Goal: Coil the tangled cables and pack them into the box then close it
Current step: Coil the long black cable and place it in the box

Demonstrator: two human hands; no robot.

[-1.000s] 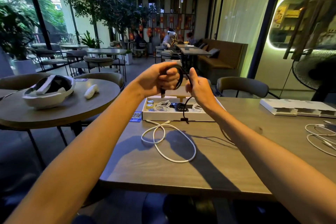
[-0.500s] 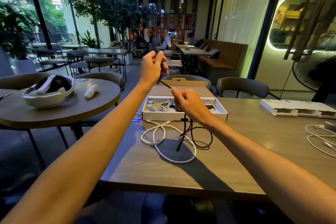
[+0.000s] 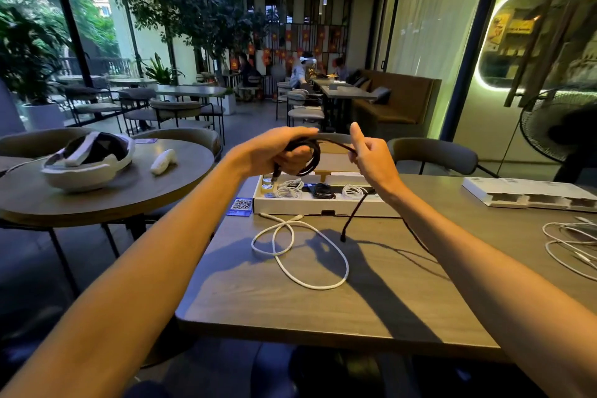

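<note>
My left hand (image 3: 280, 152) grips a coil of black cable (image 3: 310, 162) in the air above the open white box (image 3: 323, 207). My right hand (image 3: 368, 157) pinches the same cable just to the right of the coil, thumb raised. The cable's free end hangs from that hand down to the table, its plug near the box's front wall. Inside the box lie coiled white cables (image 3: 290, 188) and a coiled black one (image 3: 324, 191). A loose white cable (image 3: 300, 250) loops on the table in front of the box.
More white cables (image 3: 571, 244) lie at the table's right edge, behind them a flat white tray (image 3: 529, 193). A blue QR card (image 3: 241, 205) sits left of the box. A round side table at left holds a white headset (image 3: 89, 160) and controller (image 3: 164, 162). Chairs stand behind the table.
My left hand came down from its raised stretch and now holds wound loops. My right hand rose off the table to meet it, lifting the black cable's slack from the tabletop.
</note>
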